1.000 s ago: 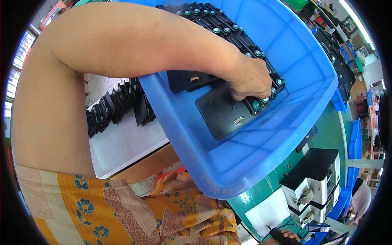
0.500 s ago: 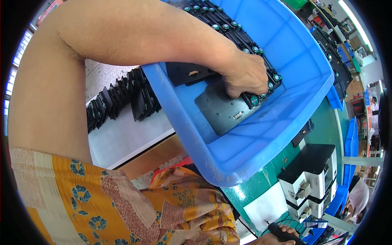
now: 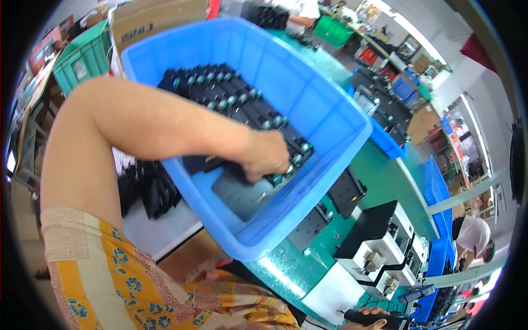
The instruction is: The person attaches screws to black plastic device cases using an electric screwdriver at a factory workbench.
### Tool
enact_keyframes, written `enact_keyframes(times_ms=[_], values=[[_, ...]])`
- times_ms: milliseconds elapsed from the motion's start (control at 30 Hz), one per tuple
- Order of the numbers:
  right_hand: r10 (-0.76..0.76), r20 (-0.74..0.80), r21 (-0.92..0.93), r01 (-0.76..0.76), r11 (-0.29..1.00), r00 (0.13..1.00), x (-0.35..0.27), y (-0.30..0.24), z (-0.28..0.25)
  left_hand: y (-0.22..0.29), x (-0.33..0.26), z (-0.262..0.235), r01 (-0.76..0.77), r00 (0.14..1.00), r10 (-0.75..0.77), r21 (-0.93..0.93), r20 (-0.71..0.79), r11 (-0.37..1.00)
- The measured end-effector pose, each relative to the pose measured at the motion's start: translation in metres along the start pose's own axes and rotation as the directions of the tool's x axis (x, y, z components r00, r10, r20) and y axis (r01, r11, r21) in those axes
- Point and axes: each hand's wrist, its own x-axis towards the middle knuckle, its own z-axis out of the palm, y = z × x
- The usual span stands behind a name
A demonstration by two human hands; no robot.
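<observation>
My left arm reaches from the left into a large blue plastic bin (image 3: 330, 118). My left hand (image 3: 267, 158) is closed on one of the black flat parts with green-ringed knobs (image 3: 294, 159), at the near end of a row of such parts (image 3: 231, 93) that fills the bin's far side. A flat grey plate (image 3: 239, 192) lies on the bin floor just below the hand. At the bottom edge of the view, my right hand (image 3: 360, 319) is only partly seen, its fingers around a black handle-shaped tool (image 3: 379, 318).
The bin sits on a green workbench (image 3: 385, 176). Black blocks (image 3: 345, 192) and a black-and-white machine (image 3: 379, 245) stand to its right. More black parts (image 3: 146, 190) lie on a white board at left. Blue trays (image 3: 393, 140) and a person (image 3: 470, 236) are farther right.
The view has swung, so the bin now shows more fully and higher in the picture. My left hand has stayed on the black parts in the bin. My right hand stays low.
</observation>
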Motion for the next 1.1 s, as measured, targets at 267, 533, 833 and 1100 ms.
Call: enact_keyframes(times_ms=[267,533,833,1100], values=[[0.143,0.066,0.032,-0.146,0.989,0.987,0.005,0.015,-0.042,0.004,0.001,-0.011,0.040,0.990,-0.033,-0.049,0.136,0.998],[0.126,0.030,0.076,-0.128,0.989,0.992,0.003,0.011,-0.031,0.009,0.005,-0.022,0.084,0.972,-0.065,-0.075,0.226,0.994],[-0.038,-0.012,0.055,0.038,0.998,0.999,0.006,0.020,-0.026,0.013,0.007,-0.024,0.099,0.968,-0.047,-0.204,0.246,0.974],[-0.053,-0.002,0.089,0.053,0.995,0.999,0.003,0.033,-0.035,0.011,0.008,-0.034,0.040,0.925,0.025,-0.162,0.379,0.986]])
